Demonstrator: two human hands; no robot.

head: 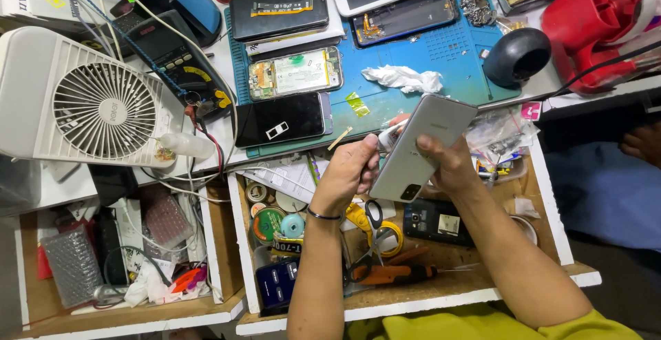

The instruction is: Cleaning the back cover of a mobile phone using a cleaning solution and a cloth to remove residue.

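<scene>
While raised over the open drawer [551, 243], held: silver phone [423, 148], right hand [451, 164] fingers clamped on its back, left hand [354, 168] fingers pinched at its left edge, near the blue mat [427, 57].

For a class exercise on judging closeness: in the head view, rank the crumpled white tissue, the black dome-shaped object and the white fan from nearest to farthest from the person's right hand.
1. Crumpled white tissue, on the blue mat, just above the right hand.
2. Black dome-shaped object, at the mat's upper right edge.
3. White fan, far off at the bench's left side.
</scene>
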